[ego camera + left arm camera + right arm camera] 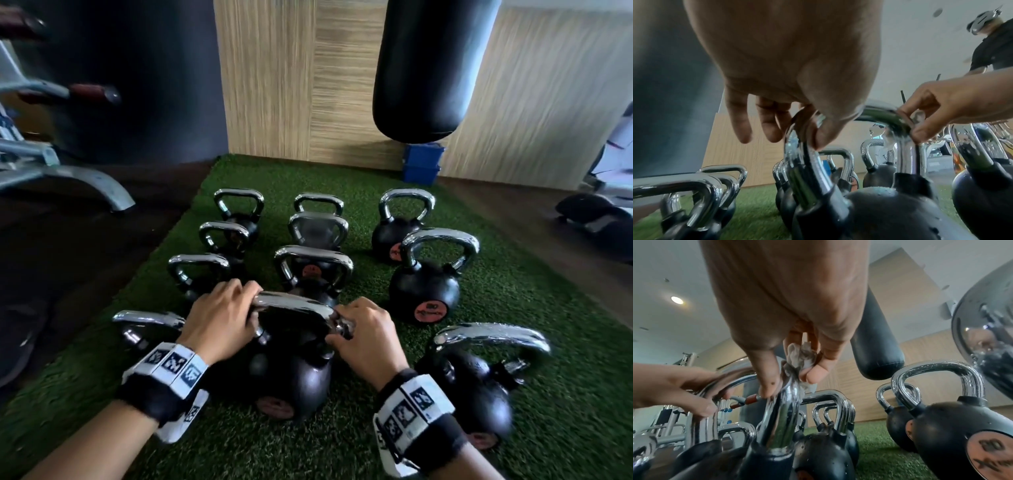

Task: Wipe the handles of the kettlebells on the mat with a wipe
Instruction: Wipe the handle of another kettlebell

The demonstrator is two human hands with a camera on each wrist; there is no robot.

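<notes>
Several black kettlebells with chrome handles stand in rows on the green turf mat [534, 377]. The front middle kettlebell [294, 377] has both my hands on its chrome handle [294, 305]. My left hand [222, 318] grips the handle's left bend, thumb and forefinger curled round the bar [797, 146]. My right hand [363, 332] pinches a crumpled, greyed wipe [801, 360] against the handle's right bend [785, 410]. In the head view the wipe is hidden behind my fingers. Water drops speckle the chrome.
More kettlebells crowd close: one at front right [479, 387], one at front left [147, 325], others behind. A black punching bag [431, 68] hangs over the mat's far end above a blue box [421, 164]. Gym machines [51, 164] stand left.
</notes>
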